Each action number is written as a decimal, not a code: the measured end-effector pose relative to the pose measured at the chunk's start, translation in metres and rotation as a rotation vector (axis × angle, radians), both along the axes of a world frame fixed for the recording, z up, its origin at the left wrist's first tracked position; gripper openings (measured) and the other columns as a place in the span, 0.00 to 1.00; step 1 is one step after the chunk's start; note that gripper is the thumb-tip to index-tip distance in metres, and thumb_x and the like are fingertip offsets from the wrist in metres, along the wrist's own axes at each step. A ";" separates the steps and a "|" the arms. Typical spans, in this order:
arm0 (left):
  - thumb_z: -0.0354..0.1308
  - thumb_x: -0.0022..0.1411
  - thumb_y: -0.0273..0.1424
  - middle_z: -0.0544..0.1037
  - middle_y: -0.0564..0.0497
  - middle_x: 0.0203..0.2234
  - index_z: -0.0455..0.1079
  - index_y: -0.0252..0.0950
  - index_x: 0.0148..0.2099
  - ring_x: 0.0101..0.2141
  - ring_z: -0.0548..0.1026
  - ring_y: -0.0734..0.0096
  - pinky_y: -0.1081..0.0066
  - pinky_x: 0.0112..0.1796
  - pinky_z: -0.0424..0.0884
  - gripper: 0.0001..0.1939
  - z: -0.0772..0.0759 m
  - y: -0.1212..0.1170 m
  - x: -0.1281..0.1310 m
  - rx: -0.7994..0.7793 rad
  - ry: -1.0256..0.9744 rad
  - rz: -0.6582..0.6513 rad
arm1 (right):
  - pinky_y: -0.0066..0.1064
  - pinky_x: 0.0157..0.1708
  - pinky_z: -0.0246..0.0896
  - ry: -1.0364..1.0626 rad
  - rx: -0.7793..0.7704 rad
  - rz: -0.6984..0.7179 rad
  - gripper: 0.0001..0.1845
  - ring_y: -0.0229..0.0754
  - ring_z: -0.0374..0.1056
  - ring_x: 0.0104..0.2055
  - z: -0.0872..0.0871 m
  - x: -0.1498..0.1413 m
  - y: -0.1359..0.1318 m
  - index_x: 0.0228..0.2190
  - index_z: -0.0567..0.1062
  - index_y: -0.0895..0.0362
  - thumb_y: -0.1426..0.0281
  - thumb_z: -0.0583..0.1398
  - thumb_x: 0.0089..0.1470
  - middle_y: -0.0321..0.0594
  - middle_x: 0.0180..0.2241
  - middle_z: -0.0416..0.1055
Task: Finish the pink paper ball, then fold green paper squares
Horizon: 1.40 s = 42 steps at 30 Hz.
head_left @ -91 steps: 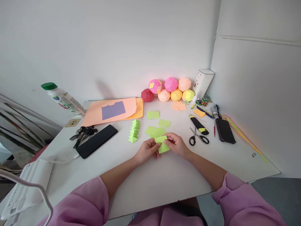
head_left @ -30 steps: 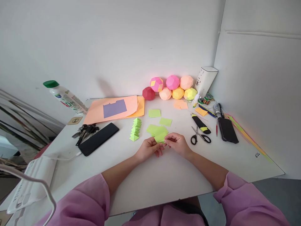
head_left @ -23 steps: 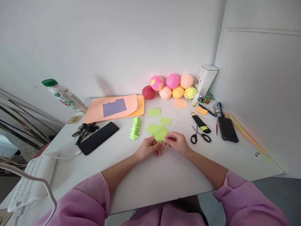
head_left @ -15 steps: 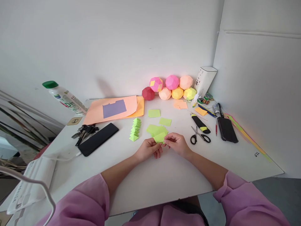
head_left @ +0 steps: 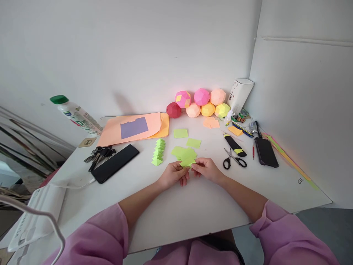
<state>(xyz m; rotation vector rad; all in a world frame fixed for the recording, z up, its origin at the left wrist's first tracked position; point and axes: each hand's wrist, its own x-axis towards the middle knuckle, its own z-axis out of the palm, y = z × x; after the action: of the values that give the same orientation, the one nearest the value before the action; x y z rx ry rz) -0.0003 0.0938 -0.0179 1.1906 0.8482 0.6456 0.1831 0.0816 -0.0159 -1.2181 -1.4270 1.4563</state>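
Note:
Between my two hands is a small light-green piece of paper (head_left: 188,162). My left hand (head_left: 174,174) pinches its left lower edge with thumb and fingers. At the right edge, the thumb and fingers of my right hand (head_left: 206,169) are closed on the same paper. Just beyond it lies a loose pile of green paper pieces (head_left: 180,151), partly covered by the held one. Two single green rectangles, one (head_left: 193,142) close to the pile and another (head_left: 180,133) farther back, lie flat. Left of them stands a row of folded green paper pyramids (head_left: 158,152).
Scissors (head_left: 232,159) and a black-and-yellow cutter (head_left: 234,144) lie right of my hands, with a phone (head_left: 267,152) beyond. Faceted paper balls (head_left: 202,96) line the wall. A black power bank or phone (head_left: 115,163), keys (head_left: 99,152) and orange paper sheets (head_left: 110,129) are on the left.
The held green paper has tilted and now looks narrower, as if bent or folded. My right hand's fingers have moved slightly down along its edge. The surrounding objects stay put.

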 end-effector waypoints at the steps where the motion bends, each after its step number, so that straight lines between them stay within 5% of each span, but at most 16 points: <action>1: 0.63 0.53 0.44 0.74 0.55 0.17 0.65 0.33 0.32 0.13 0.71 0.75 0.76 0.14 0.66 0.18 0.000 0.000 0.000 0.002 0.007 -0.003 | 0.27 0.22 0.61 0.000 -0.005 -0.002 0.17 0.34 0.66 0.23 0.001 0.000 0.000 0.25 0.72 0.60 0.57 0.63 0.48 0.36 0.24 0.70; 8: 0.62 0.53 0.41 0.74 0.56 0.17 0.65 0.34 0.32 0.13 0.70 0.76 0.77 0.14 0.65 0.16 0.000 -0.002 0.000 0.025 0.036 -0.016 | 0.27 0.21 0.60 0.013 -0.021 0.020 0.17 0.35 0.67 0.22 0.001 -0.001 -0.001 0.24 0.71 0.59 0.57 0.63 0.48 0.35 0.22 0.70; 23: 0.57 0.51 0.28 0.70 0.58 0.12 0.64 0.35 0.27 0.12 0.68 0.78 0.78 0.15 0.63 0.04 0.000 -0.003 -0.001 0.063 0.102 -0.069 | 0.25 0.20 0.61 -0.103 -0.006 0.054 0.04 0.35 0.65 0.21 -0.003 -0.002 0.001 0.25 0.73 0.58 0.76 0.59 0.41 0.33 0.19 0.70; 29: 0.57 0.53 0.32 0.69 0.59 0.12 0.63 0.35 0.28 0.11 0.67 0.77 0.78 0.13 0.62 0.07 0.001 0.001 -0.003 0.034 0.059 -0.065 | 0.30 0.25 0.69 0.027 -0.098 0.063 0.02 0.37 0.70 0.24 0.000 0.004 0.006 0.24 0.70 0.59 0.75 0.60 0.42 0.36 0.21 0.73; 42: 0.61 0.54 0.42 0.73 0.56 0.14 0.60 0.36 0.29 0.12 0.70 0.75 0.76 0.12 0.63 0.16 -0.004 0.002 -0.004 -0.016 -0.044 -0.008 | 0.30 0.22 0.69 0.151 -0.155 0.050 0.07 0.36 0.69 0.20 0.003 0.009 0.010 0.22 0.69 0.60 0.71 0.63 0.41 0.35 0.23 0.72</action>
<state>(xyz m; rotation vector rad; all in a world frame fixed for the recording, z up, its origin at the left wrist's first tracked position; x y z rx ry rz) -0.0042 0.0959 -0.0215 1.1604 0.8096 0.6550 0.1920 0.0919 -0.0131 -1.1453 -1.2703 1.6821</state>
